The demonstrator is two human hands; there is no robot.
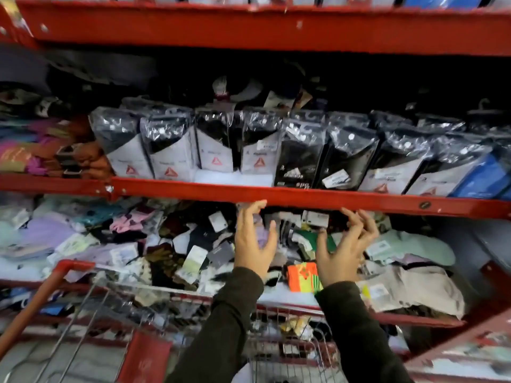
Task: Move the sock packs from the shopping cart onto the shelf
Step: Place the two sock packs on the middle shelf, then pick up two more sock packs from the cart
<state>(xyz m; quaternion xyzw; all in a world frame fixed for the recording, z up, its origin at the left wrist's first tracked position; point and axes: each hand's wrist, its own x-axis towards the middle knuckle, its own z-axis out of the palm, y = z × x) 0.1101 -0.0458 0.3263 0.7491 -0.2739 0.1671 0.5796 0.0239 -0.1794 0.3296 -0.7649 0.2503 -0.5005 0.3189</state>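
Observation:
My left hand [254, 241] and my right hand [345, 252] are raised side by side just under the red front beam [304, 196] of the middle shelf, fingers spread and nothing gripped. Between them, dark sock packs with white labels [312, 218] lie on the lower shelf; whether my fingertips touch them is unclear. A row of bagged sock packs [257, 145] stands upright along the middle shelf. The wire shopping cart [279, 324] sits below my forearms, and a few packs [297, 326] show through its mesh.
The lower shelf holds a loose heap of mixed socks [124, 239], including an orange-green pair [304, 276]. Folded coloured garments [41, 150] are stacked at the left of the middle shelf. The cart's red handle [52, 283] angles up at the left. Another red shelf [249, 29] runs overhead.

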